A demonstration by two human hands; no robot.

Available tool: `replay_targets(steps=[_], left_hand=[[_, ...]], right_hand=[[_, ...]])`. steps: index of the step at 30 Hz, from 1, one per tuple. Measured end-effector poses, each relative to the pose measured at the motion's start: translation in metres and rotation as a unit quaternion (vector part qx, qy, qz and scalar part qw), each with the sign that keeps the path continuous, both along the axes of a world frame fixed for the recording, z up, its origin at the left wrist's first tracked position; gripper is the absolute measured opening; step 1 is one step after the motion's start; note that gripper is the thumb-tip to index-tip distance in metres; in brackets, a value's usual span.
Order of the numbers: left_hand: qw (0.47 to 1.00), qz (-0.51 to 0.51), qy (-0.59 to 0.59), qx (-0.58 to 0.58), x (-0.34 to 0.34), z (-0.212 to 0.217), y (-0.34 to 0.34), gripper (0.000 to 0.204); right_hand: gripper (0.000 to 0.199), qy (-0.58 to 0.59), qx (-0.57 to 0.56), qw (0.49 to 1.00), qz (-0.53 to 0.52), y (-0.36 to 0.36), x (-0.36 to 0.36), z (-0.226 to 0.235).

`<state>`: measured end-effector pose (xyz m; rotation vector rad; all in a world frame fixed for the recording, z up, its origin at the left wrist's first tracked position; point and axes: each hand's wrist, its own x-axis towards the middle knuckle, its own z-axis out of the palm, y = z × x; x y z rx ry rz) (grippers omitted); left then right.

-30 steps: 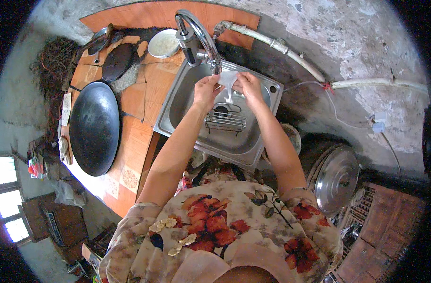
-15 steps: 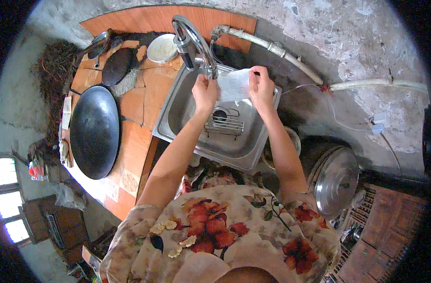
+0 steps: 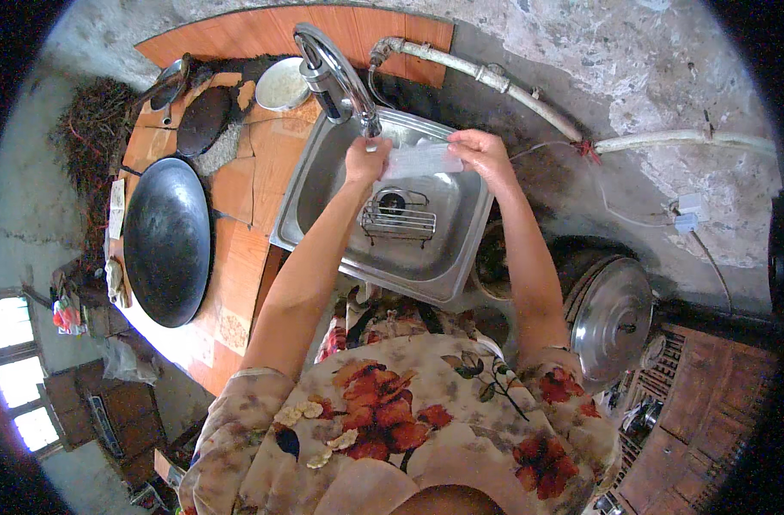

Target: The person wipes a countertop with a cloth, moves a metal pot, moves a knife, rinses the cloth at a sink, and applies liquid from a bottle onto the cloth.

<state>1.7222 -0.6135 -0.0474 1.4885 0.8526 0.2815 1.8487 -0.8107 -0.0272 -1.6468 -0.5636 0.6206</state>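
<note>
A thin white cloth (image 3: pixel 422 160) is stretched between my two hands over the far part of the steel sink (image 3: pixel 448 279). My left hand (image 3: pixel 366 160) is closed on its left end, right by the spout of the chrome faucet (image 3: pixel 336 77). At the other end my right hand (image 3: pixel 482 154) pinches the cloth between thumb and fingers. Below the cloth a small wire rack (image 3: pixel 398 225) stands in the basin, close to the drain (image 3: pixel 392 202). Whether water is running cannot be made out.
Left of the sink, a tiled counter (image 3: pixel 237 257) holds a large black wok (image 3: pixel 169 245), a dark round lid (image 3: pixel 205 120) and a white bowl (image 3: pixel 282 84). A metal-lidded pot (image 3: pixel 613 322) stands at right. A pipe (image 3: pixel 495 79) runs along the wall.
The cloth has dropped slightly and looks narrower, folded or gathered lengthwise. My right hand has turned, its fingers now pointing left. The whole view has shifted a little.
</note>
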Motion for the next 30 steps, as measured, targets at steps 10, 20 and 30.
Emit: replay_targets(steps=[10,20,30], left_hand=[[0.952,-0.133,0.101,0.258,0.013,-0.091,0.025,0.027],[0.95,-0.188,-0.044,0.246,-0.116,0.08,-0.003,0.042],[0.887,0.377,-0.046,0.263,-0.381,0.05,-0.011,0.029]], right_hand=[[0.013,-0.315,-0.121,0.941,-0.017,-0.014,0.008,-0.057],[0.039,-0.261,0.01,0.961,0.087,0.002,-0.076,0.07],[0.02,-0.462,0.114,0.812,0.337,0.086,-0.336,0.089]])
